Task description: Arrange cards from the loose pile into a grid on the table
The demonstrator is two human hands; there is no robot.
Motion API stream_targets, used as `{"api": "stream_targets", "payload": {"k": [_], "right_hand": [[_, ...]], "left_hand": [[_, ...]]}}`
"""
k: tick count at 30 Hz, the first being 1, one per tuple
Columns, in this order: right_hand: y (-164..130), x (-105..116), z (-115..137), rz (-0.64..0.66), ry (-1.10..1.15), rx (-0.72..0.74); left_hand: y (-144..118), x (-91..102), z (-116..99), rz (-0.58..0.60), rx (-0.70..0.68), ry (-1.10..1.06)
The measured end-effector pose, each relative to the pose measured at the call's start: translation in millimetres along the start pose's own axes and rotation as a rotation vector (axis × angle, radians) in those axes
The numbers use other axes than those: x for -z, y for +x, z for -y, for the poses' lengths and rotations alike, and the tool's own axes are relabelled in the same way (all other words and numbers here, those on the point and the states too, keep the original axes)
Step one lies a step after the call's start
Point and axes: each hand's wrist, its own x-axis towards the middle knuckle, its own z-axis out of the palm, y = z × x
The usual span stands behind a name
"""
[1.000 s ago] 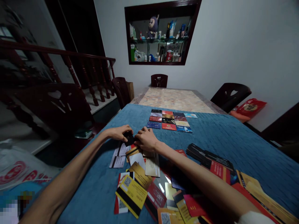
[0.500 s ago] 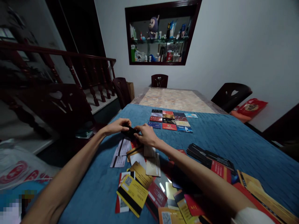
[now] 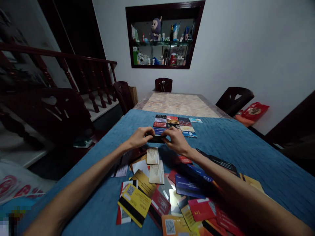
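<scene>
Near the middle of the blue-clothed table [image 3: 246, 144], left hand [image 3: 140, 137] and right hand [image 3: 176, 140] pinch a dark card [image 3: 156, 139] by its short ends, just before the sorted rows [image 3: 173, 124]; likely light, stiff, slippery, best held by its edges.

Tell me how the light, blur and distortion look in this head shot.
Head view: dim room, brightest at the wall shelf; wide-angle lens bends the railing and stretches both forearms; glare on one glossy loose card; the black card between left hand and right hand is dark, detail lost.
</scene>
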Motion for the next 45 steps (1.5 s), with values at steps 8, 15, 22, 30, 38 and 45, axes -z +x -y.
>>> {"api": "stream_targets", "payload": {"k": [8, 15, 22, 30, 38, 45], "right_hand": [[-47, 10, -53, -0.078, -0.113, 0.089], [-68, 11, -69, -0.007, -0.199, 0.271], [-70, 14, -65, 0.119, -0.17, 0.231], [-69, 24, -62, 0.22, -0.102, 0.135], [-68, 22, -62, 0.036, -0.107, 0.071], [-68, 21, -57, -0.063, -0.124, -0.032]], "left_hand": [[11, -57.8, -12, 0.054, -0.226, 0.214], [-1, -74.3, -17, 0.194, -0.357, 0.466], [-3, -75.1, -14, 0.21, -0.407, 0.426], [-4, -72.6, -17, 0.228, -0.348, 0.335], [-3, -71.6, -20, 0.078, -0.371, 0.28], [-4, -71.0, -31, 0.027, -0.396, 0.285]]}}
